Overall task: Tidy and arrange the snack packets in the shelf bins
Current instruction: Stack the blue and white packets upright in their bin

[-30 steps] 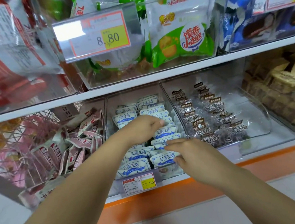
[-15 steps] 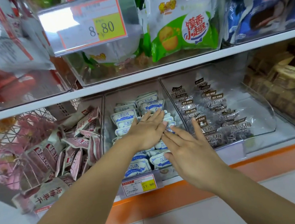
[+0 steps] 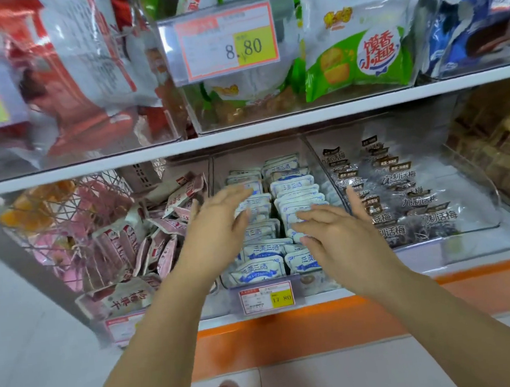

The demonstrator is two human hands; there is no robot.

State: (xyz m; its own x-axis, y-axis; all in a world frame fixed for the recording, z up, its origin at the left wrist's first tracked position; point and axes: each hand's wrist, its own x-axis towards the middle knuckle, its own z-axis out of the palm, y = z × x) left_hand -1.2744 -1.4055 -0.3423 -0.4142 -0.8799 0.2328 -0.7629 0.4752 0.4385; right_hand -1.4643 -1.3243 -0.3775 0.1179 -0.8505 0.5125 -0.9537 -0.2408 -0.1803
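White-and-blue snack packets (image 3: 293, 187) stand in two rows inside a clear middle bin (image 3: 256, 150) on the lower shelf. My left hand (image 3: 219, 227) hovers over the left row, fingers spread and holding nothing. My right hand (image 3: 337, 235) is over the right row near the bin's right wall, fingers apart and empty. Both hands hide the middle of the rows. Pink-and-white packets (image 3: 159, 241) lie jumbled in the bin to the left. Clear packets with dark plums (image 3: 402, 202) fill the bin to the right.
A price tag reading 17.80 (image 3: 267, 298) hangs on the middle bin's front. The upper shelf (image 3: 273, 130) holds green-and-white bags (image 3: 358, 51), red bags (image 3: 77, 85) and an 8.80 tag (image 3: 228, 41). A pink wire basket (image 3: 65, 228) stands at far left. An orange base strip (image 3: 290, 335) runs below.
Both hands have lifted off the blue-and-white packets and moved apart, fingers spread. The camera has shifted, so the shelf sits further right in view.
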